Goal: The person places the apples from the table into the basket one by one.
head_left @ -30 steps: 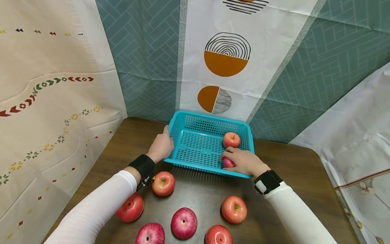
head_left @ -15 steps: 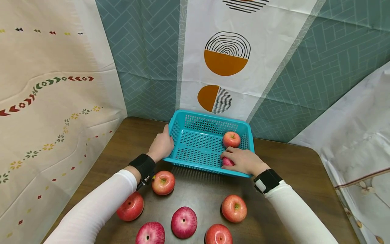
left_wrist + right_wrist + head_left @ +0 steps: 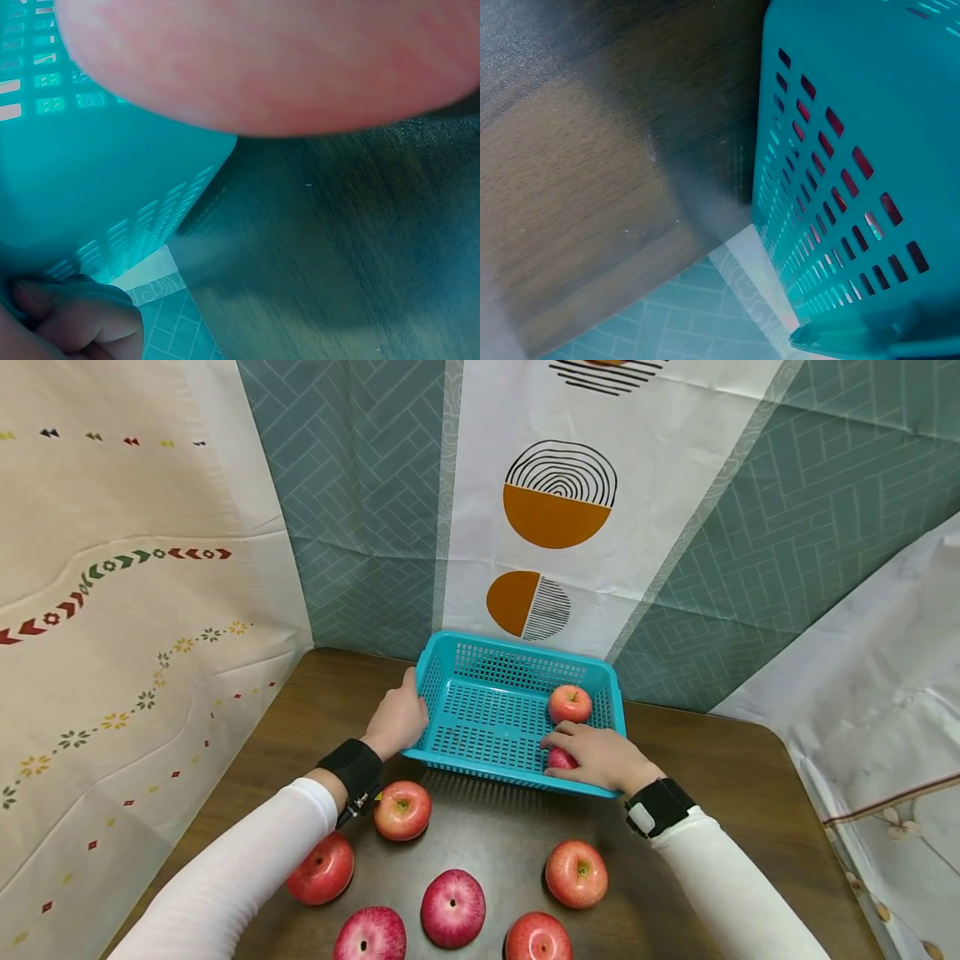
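The pink apple [image 3: 561, 759] lies in the near right corner of the blue basket [image 3: 487, 718], fingers of the right hand [image 3: 600, 756] curled partway round it; a light hold would likely avoid bumping the red apple [image 3: 570, 703] behind, while the left hand [image 3: 397, 717], fingers closed over the left rim, should stop any sliding. Loose apples [image 3: 453, 908] dot the brown tabletop [image 3: 705, 768] nearer the person, and patterned cloths [image 3: 375, 527] hang around it.

Crimson apple [image 3: 561, 759] inside turquoise basket [image 3: 483, 720]
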`<state>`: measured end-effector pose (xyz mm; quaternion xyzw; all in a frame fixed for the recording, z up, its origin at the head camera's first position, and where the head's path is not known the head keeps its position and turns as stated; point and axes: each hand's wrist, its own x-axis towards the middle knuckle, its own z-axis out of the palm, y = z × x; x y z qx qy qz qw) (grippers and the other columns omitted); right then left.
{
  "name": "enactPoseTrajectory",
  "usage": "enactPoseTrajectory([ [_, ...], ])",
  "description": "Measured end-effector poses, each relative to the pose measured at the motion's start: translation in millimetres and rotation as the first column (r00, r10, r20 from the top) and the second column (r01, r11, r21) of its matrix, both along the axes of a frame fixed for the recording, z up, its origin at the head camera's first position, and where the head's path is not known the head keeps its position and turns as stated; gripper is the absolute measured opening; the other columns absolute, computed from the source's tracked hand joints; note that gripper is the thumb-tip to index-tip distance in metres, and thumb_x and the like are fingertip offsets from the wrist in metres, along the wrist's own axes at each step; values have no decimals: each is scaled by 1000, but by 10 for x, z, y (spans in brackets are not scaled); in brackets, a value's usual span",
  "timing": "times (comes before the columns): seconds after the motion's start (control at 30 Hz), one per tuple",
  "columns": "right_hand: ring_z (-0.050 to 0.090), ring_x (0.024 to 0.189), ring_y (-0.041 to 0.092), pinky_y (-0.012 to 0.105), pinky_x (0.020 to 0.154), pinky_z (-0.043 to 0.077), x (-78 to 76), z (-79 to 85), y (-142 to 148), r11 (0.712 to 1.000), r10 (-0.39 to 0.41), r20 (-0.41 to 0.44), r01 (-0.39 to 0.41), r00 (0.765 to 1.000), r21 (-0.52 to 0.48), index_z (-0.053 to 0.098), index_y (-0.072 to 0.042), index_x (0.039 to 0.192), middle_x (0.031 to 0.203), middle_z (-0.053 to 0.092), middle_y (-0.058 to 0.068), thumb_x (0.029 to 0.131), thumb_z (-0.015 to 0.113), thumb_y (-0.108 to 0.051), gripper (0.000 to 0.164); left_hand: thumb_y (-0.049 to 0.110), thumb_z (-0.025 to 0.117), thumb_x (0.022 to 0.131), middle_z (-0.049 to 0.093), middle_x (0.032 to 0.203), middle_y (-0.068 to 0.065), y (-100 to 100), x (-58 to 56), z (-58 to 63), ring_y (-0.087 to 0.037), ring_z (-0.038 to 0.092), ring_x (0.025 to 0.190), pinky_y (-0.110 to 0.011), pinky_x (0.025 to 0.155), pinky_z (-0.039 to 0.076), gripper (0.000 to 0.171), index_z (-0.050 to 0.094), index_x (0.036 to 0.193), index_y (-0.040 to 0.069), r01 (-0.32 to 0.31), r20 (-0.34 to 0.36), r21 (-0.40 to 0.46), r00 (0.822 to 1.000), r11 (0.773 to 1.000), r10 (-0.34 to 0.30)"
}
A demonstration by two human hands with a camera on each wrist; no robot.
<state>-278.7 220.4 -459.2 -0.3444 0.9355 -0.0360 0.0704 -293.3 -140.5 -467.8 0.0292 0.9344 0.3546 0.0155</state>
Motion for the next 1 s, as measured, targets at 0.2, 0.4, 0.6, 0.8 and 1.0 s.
enactPoseTrajectory([
  [0.2, 66, 104, 21, 43, 85, 60, 5, 1, 1, 1000, -3, -3, 3, 1000, -16, 70, -23, 135, 132, 64, 4, 98, 70, -56, 50, 13, 49, 112, 64, 133, -32, 12, 7, 9, -40, 75, 97, -58, 82, 62, 61, 20, 163, -4, 0, 3, -7, 1000, 1000, 0],
  [0.4, 65, 104, 18, 41, 87, 60, 5, -9, 15, 998, -2, -11, 1, 1000, -70, 69, -22, 136, 132, 64, 2, 100, 70, -52, 47, 13, 49, 112, 64, 132, -33, 8, 0, 5, -40, 75, 97, -57, 81, 62, 60, 21, 162, -3, -3, -3, -19, 1000, 1000, 3],
  [0.6, 65, 121, 22, 47, 99, 56, 36, 22, 44, 977, -32, -46, 22, 998, -210, 69, -19, 137, 137, 65, 1, 106, 65, -47, 42, 13, 49, 112, 65, 130, -32, -2, -2, -8, -40, 75, 95, -56, 78, 62, 57, 23, 161, -3, -2, -16, -14, 1000, 1000, 2],
  [0.8, 58, 132, 35, 59, 105, 50, 76, 35, 150, 881, -262, -134, 180, 956, -437, 65, -13, 143, 144, 62, 11, 110, 60, -40, 43, 13, 49, 112, 66, 127, -32, 3, 7, -2, -38, 75, 90, -54, 74, 63, 57, 23, 161, -2, -5, -13, -14, 1000, 1000, 4],
  [1.0, 37, 147, 46, 69, 114, 37, 59, 58, 187, 638, -553, 40, 454, 832, -622, 39, -7, 163, 160, 41, 25, 108, 61, -28, 64, 13, 49, 112, 67, 124, -32, 2, 17, 8, -38, 75, 89, -54, 73, 62, 58, 23, 161, -2, -4, -17, -23, 1000, 1000, 4],
])
